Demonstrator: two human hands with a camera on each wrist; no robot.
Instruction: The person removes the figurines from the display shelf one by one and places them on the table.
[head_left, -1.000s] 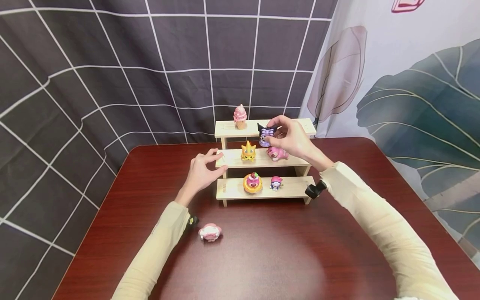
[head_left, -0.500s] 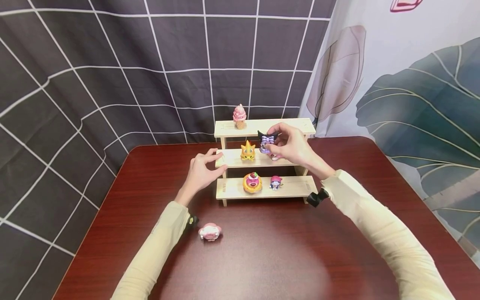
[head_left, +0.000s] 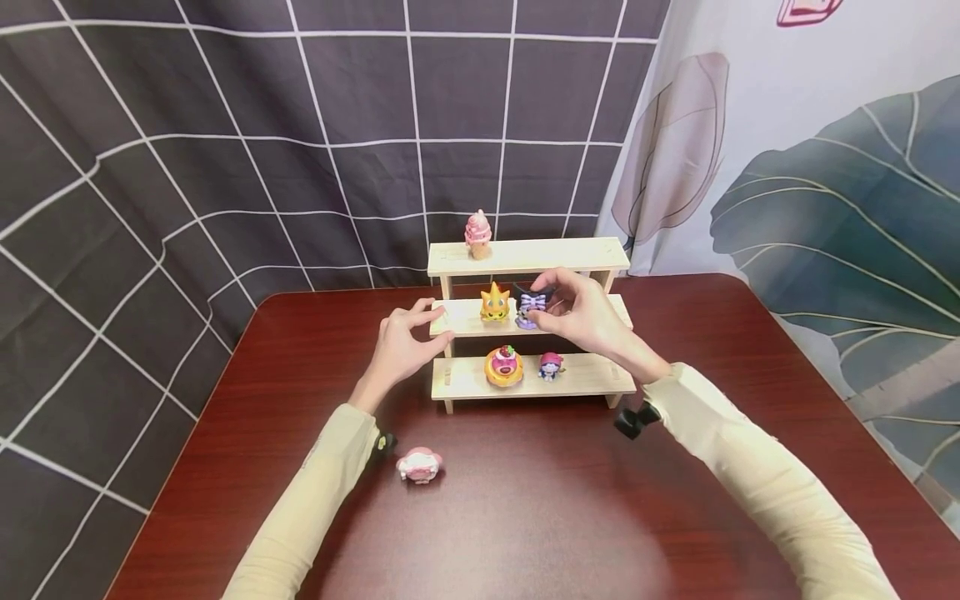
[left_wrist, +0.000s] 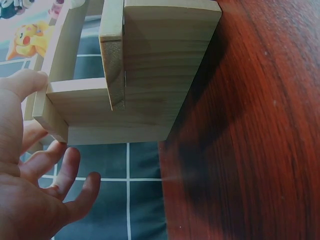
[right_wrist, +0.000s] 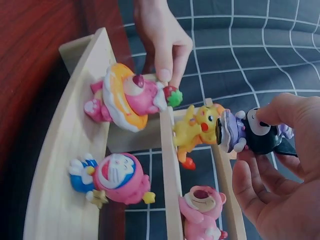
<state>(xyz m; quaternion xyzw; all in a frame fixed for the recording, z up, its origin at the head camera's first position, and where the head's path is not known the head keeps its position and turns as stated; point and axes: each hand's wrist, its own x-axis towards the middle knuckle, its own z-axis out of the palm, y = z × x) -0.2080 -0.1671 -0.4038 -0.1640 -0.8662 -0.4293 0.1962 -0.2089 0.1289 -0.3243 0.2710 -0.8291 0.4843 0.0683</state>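
My right hand [head_left: 588, 321] pinches a black-and-purple figurine [right_wrist: 257, 131] between thumb and fingers, in front of the middle tier of the wooden stepped shelf [head_left: 465, 383]. Just left of it on that tier sits a yellow figurine [head_left: 495, 304]. A pink bear figurine [right_wrist: 202, 212] on the same tier shows in the right wrist view; in the head view the hand covers it. My left hand [head_left: 405, 342] grips the left end of the middle tier, thumb on top and fingers beneath, as the left wrist view [left_wrist: 35, 165] shows.
A pink ice-cream figurine [head_left: 477, 233] stands on the top tier. The bottom tier bears a bear in an orange ring [head_left: 503, 367] and a pink-hooded figurine [head_left: 550, 367]. A pink-and-white figurine [head_left: 419, 465] lies on the red-brown table [head_left: 525, 517]. A grid curtain [head_left: 337, 167] hangs behind.
My right hand has brought the black-and-purple figurine down from the top tier's front edge to the middle tier, covering the pink bear in the head view. The left hand stays put.
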